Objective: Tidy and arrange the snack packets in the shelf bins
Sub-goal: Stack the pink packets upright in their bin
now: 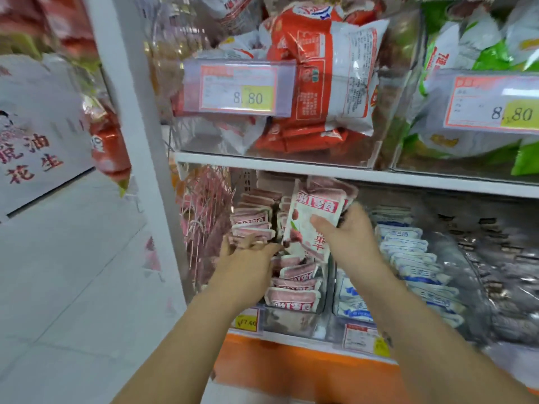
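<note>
My right hand (347, 234) grips a small stack of pink-and-white snack packets (313, 217), held upright above a clear shelf bin (294, 316) on the lower shelf. That bin holds rows of the same pink packets (294, 298), standing on edge. My left hand (248, 258) reaches into the bin's left side, fingers spread among the packets (250, 225) there; whether it holds one I cannot tell.
To the right, another bin holds blue-and-white packets (414, 258), then dark packets (501, 272). The upper shelf (291, 166) carries bins of red-and-white bags (315, 83) and green bags (466, 53) with price tags. A white upright post (140, 141) stands at left.
</note>
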Demonstrator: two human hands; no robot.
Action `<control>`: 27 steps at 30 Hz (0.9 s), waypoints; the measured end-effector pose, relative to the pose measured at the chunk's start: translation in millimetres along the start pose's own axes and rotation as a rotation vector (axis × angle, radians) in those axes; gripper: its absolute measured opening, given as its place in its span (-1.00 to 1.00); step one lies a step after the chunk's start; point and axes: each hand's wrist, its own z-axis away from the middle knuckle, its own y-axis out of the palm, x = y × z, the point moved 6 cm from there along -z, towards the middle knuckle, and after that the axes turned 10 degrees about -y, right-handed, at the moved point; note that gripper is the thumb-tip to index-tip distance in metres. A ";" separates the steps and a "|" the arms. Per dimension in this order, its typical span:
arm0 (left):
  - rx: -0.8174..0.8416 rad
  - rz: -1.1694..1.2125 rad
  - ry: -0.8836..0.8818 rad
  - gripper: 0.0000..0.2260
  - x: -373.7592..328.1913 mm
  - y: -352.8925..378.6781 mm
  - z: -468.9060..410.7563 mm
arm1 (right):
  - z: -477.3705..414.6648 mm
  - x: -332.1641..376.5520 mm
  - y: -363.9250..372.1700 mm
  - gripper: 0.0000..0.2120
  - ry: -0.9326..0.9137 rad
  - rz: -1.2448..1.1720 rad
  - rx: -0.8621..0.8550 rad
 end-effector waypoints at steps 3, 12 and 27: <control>-0.038 0.045 -0.004 -0.63 3.0 1.9 -3.9 | -22.0 6.0 20.4 -0.92 -0.113 0.268 0.168; 0.058 -0.021 -0.010 -0.75 7.5 11.9 -21.9 | -51.1 -2.0 55.9 -0.35 -0.265 1.039 0.781; -0.102 0.111 0.209 -0.41 -11.3 2.3 -29.3 | -68.7 -36.9 95.2 -0.80 -0.411 1.291 1.086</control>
